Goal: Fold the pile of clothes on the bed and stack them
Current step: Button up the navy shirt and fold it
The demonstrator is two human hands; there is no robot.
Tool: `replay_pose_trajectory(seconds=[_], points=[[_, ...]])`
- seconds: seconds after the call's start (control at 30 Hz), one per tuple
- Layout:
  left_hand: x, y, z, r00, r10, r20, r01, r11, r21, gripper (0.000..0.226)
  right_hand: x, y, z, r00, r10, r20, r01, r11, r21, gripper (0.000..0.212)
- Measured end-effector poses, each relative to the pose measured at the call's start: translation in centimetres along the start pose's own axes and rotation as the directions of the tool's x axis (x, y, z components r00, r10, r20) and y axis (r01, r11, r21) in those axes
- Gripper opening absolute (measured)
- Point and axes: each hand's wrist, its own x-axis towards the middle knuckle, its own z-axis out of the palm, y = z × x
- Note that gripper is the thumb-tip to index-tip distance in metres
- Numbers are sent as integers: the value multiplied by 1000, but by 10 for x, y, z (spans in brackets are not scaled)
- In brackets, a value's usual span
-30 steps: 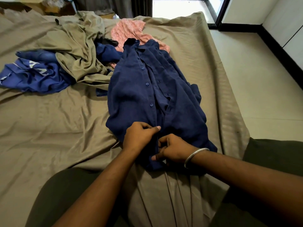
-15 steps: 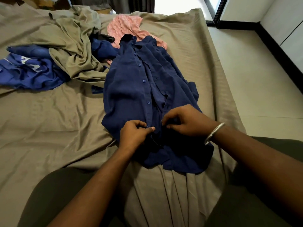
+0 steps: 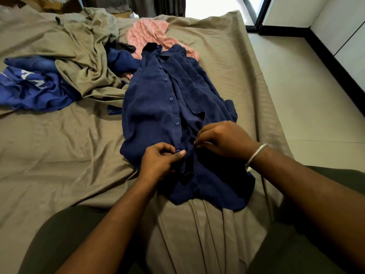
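navy shirt (image 3: 158, 107) flat on bed (image 3: 59, 155), frame centre. left hand (image 3: 158, 163) fingers pinch button placket; right hand (image 3: 225, 139) fingers pinch opposite front edge.

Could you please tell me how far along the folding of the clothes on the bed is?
Done: no folded stack is visible. In hand: the navy button-up shirt lies spread out, with the left hand and right hand pinching its front placket near the hem. Left: the pink patterned garment, olive-tan garment and blue printed garment lie crumpled behind it.
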Motion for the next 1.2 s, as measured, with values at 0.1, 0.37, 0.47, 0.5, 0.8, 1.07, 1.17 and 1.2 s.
replay_pose_trajectory(seconds=[0.1, 0.37, 0.47, 0.5, 0.8, 1.07, 1.17, 1.2], points=[[-3, 3, 0, 1000, -5, 1, 5, 1000, -6, 23, -2, 6, -3, 993, 21, -112, -14, 998, 69, 8], [-8, 8, 1, 999, 47, 11, -46, 991, -122, 17, -4, 13, -12, 998, 57, -21, -53, 988, 146, 28], [-8, 10, 2, 1000, 16, 18, -13, 991, -130, 10, -5, 13, -13, 989, 88, 118, -109, 975, 193, 23], [-8, 10, 3, 1000, 2, 20, 0, 992, -127, 9, -5, 14, -13, 986, 83, 144, -111, 974, 198, 25], [3, -6, 11, 994, 39, -97, -27, 992, 120, 18, -5, 9, -26, 985, 32, 168, -88, 937, 337, 19], [3, -4, 21, 972, 91, -218, -5, 930, 367, 29, 3, 2, -19, 990, -7, 141, -43, 938, 344, 16], [5, -7, 24, 977, 70, -204, 12, 926, 376, 24, 3, 2, -20, 992, 1, 125, -48, 925, 377, 15], [6, -7, 24, 978, 63, -197, 16, 928, 373, 22, 3, 3, -20, 991, 0, 135, -50, 929, 368, 15]])
